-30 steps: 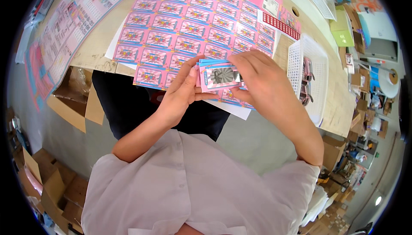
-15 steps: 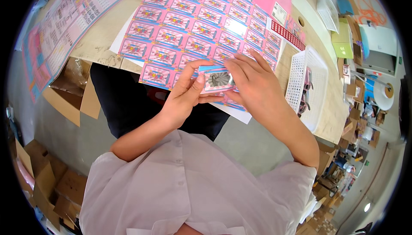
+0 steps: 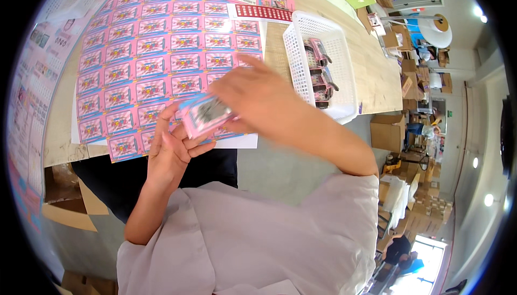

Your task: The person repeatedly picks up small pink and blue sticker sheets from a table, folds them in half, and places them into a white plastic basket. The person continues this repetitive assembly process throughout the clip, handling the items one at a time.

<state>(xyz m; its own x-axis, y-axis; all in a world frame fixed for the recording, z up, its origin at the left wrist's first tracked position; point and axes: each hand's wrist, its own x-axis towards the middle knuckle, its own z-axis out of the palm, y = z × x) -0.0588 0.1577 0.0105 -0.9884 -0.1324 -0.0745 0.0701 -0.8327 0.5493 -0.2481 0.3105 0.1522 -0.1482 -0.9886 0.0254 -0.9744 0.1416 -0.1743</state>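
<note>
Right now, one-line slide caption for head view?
Left hand holds pink-bordered rectangular cards, blurred right hand at their edge, over a pink-and-blue printed sheet.

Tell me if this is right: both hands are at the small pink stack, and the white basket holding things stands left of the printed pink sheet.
Wrong side: in the head view, the white basket holding things stands right of the printed pink sheet. The rest holds.

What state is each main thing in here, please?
Card stack: held, grey picture showing.
Left hand: curled around the stack.
Right hand: at the stack, blurred.
Printed sheet: spread flat, partly covered.
White basket: open, partly filled.
Red strip: lying flat.
Cardboard box: flaps open.
</note>
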